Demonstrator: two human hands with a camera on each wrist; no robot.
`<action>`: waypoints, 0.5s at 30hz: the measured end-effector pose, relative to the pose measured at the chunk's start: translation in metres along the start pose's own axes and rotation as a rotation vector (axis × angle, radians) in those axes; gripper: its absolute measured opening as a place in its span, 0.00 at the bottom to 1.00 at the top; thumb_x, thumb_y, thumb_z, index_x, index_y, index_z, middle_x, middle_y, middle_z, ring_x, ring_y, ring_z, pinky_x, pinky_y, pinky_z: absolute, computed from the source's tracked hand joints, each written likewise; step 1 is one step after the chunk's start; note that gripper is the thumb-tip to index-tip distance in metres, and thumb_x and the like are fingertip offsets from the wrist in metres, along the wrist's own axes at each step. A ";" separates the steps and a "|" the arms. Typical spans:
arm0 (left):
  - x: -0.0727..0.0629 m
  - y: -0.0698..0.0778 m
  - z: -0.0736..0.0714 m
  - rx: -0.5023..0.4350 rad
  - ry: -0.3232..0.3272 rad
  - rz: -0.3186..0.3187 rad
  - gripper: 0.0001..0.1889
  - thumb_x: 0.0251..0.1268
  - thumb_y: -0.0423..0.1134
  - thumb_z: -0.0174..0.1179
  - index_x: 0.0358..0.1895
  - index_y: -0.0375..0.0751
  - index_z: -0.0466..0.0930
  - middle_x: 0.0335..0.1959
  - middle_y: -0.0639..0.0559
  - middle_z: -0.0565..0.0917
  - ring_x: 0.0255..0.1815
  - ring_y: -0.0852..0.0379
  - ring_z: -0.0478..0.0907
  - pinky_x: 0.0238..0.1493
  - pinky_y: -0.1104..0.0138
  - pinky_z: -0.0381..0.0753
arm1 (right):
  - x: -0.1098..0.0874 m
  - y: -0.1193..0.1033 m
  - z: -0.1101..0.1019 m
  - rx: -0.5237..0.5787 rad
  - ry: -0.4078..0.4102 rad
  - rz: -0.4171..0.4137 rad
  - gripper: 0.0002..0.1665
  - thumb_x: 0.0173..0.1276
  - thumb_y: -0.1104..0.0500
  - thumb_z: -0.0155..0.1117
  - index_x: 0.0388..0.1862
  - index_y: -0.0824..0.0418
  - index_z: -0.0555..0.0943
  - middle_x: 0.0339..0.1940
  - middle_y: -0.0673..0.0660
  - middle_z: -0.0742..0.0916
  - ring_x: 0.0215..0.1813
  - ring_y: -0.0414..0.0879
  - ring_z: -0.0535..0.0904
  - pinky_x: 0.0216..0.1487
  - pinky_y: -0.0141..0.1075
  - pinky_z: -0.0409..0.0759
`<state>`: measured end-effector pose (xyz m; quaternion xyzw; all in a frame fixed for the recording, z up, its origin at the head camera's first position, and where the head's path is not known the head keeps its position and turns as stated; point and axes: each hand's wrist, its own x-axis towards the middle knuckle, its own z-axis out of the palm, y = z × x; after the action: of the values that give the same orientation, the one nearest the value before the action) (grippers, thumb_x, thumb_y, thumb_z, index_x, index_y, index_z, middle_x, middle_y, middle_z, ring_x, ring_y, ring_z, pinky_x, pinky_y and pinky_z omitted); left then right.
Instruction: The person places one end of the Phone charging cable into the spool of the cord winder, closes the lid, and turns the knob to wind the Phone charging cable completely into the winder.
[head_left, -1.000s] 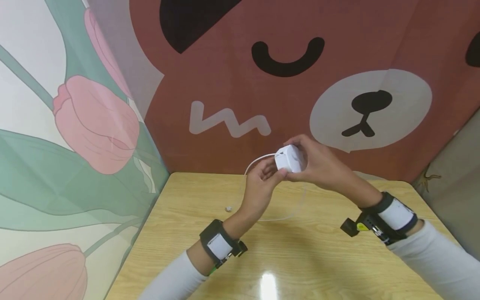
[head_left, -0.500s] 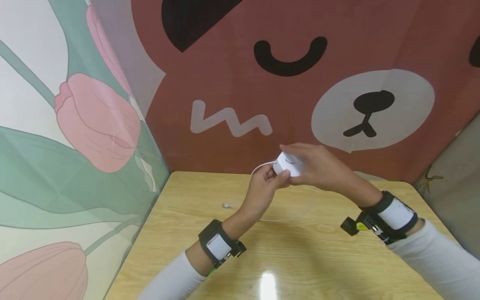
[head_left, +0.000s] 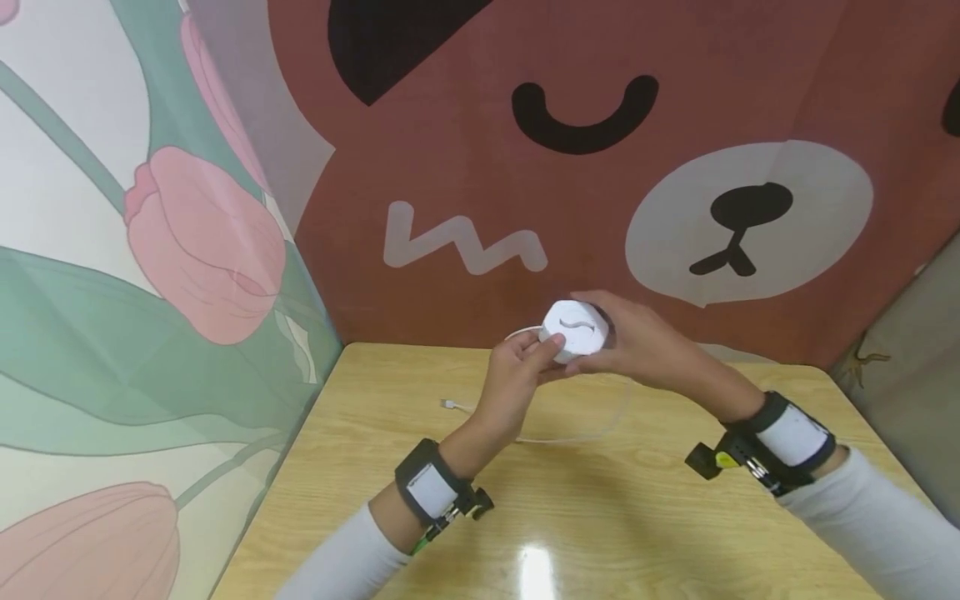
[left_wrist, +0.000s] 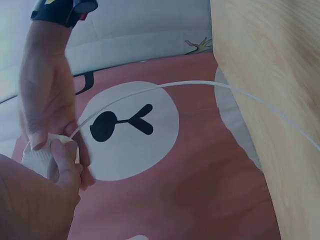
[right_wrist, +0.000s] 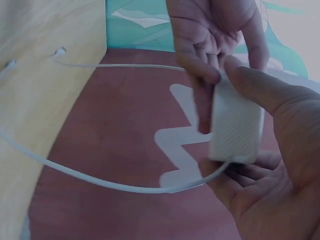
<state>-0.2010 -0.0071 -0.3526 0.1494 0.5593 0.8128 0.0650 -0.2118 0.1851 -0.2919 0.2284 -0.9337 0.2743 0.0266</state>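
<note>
Both hands hold a small white many-sided case [head_left: 588, 337] above the table's far edge. Its flat face, marked with an S-shaped curve, is turned towards the head camera. My left hand [head_left: 510, 371] pinches its left side, thumb on the face. Around the right side curl the thumb and fingers of my right hand [head_left: 648, 346]. A ribbed side of the case [right_wrist: 237, 120] shows in the right wrist view. From the case a thin white cable [head_left: 577, 439] loops down onto the table. At the cable's end, a white plug [head_left: 447, 404] lies left of my left forearm.
Under the hands is a pale wooden table [head_left: 637, 517], with a bright light reflection near its front. A brown bear-print wall covering [head_left: 450, 308] stands behind it, and a tulip-print one [head_left: 202, 242] on the left. Each wrist wears a black strap with a small camera.
The case has turned, bringing its marked face towards the head camera, and sits slightly lower than a second ago. My right hand has lowered with it. The plug has shifted slightly left and away.
</note>
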 end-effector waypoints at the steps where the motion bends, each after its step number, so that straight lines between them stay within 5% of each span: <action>1: 0.000 0.001 -0.001 0.004 0.004 0.008 0.19 0.75 0.36 0.59 0.59 0.23 0.77 0.53 0.31 0.85 0.42 0.57 0.89 0.54 0.61 0.89 | -0.001 0.002 0.000 0.032 -0.006 0.016 0.58 0.55 0.47 0.83 0.78 0.63 0.63 0.68 0.63 0.80 0.61 0.56 0.81 0.58 0.53 0.84; 8: 0.004 0.007 -0.005 -0.009 0.048 0.041 0.20 0.75 0.36 0.59 0.59 0.21 0.76 0.54 0.27 0.84 0.43 0.54 0.89 0.52 0.59 0.90 | -0.005 0.014 0.008 0.202 -0.005 0.063 0.41 0.65 0.50 0.76 0.71 0.62 0.68 0.69 0.63 0.79 0.75 0.61 0.73 0.70 0.54 0.78; 15: 0.003 0.013 -0.005 0.001 0.038 0.039 0.21 0.75 0.37 0.59 0.61 0.22 0.76 0.56 0.29 0.84 0.48 0.54 0.88 0.55 0.61 0.88 | 0.000 0.017 0.023 0.363 -0.024 0.027 0.57 0.62 0.45 0.78 0.81 0.56 0.55 0.74 0.57 0.72 0.73 0.55 0.74 0.69 0.52 0.79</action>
<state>-0.2052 -0.0157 -0.3418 0.1449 0.5578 0.8163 0.0383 -0.2178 0.1851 -0.3198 0.2200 -0.8721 0.4360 -0.0299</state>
